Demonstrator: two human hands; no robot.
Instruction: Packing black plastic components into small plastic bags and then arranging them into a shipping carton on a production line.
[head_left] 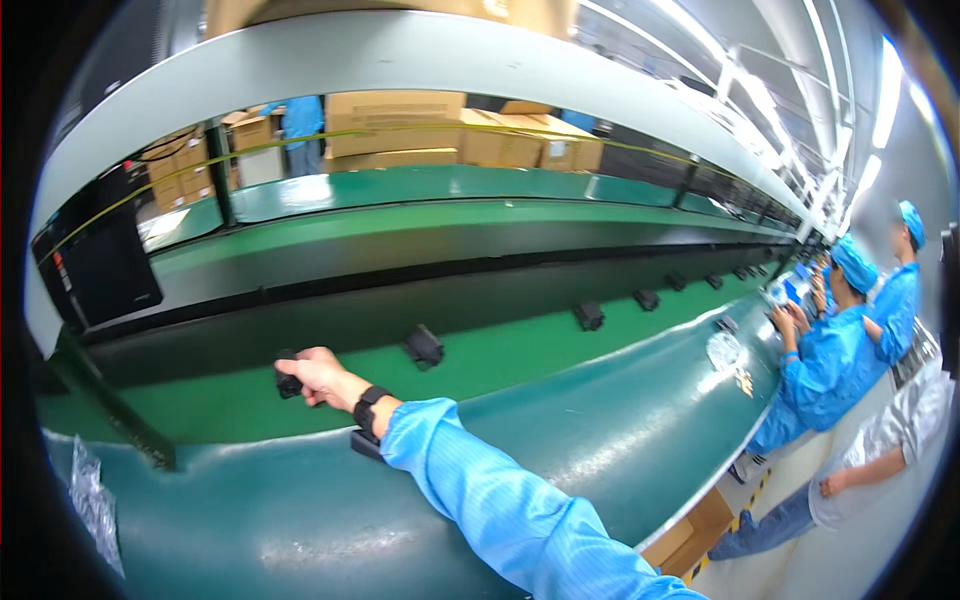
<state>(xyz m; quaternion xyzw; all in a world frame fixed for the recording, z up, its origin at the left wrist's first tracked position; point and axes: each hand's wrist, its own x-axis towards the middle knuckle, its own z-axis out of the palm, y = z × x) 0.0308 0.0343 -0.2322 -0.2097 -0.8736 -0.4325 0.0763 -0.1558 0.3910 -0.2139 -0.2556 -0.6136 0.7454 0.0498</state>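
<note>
While the right arm, covered by a bright blue sleeve (480, 485), was stretched out toward the left, a small black piece (287, 382) was gripped by the right hand (325, 377) over the green belt (510, 358). The fingers were closed around the piece, which was partly hidden by them; whether the belt was touched by its underside could not be told. A black wristband (369, 405) was worn on the same arm, and just below it a flat dark object (366, 444) was partly covered by the forearm. To the right of the hand, well apart from it, another black piece (424, 347) was laid on the belt, and beyond it a line of similar black pieces (589, 316) was spaced out into the distance. The near side of the belt was bordered by a teal worktop (250, 500), on which a crumpled clear plastic bag (95, 500) was placed at the far left and a clear bag (726, 351) farther along on the right. Beside that second bag, small items were being handled by co-workers (830, 355) dressed in blue smocks and caps. Behind the belt, cardboard boxes (392, 125) were stacked.
</note>
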